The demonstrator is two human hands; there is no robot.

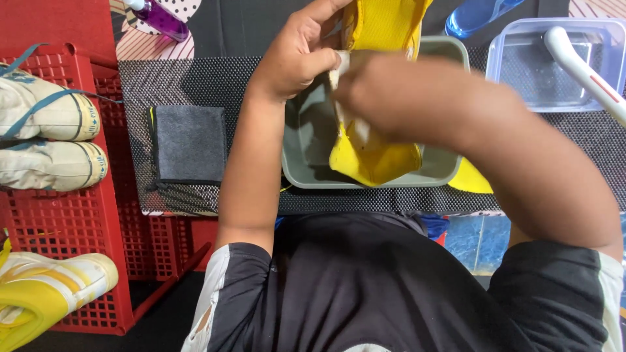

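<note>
A yellow shoe hangs upright over a grey tub at the middle of the mat. My left hand grips the shoe near its top edge. My right hand, blurred by motion, is pressed against the shoe's side with a small white cloth or pad showing at its fingers. The shoe's toe dips into the tub. A second yellow piece shows just right of the tub.
A dark grey cloth lies left of the tub. A red crate on the left holds two white shoes and a yellow-white shoe. A clear container with a white handle sits at right; purple bottle and blue bottle behind.
</note>
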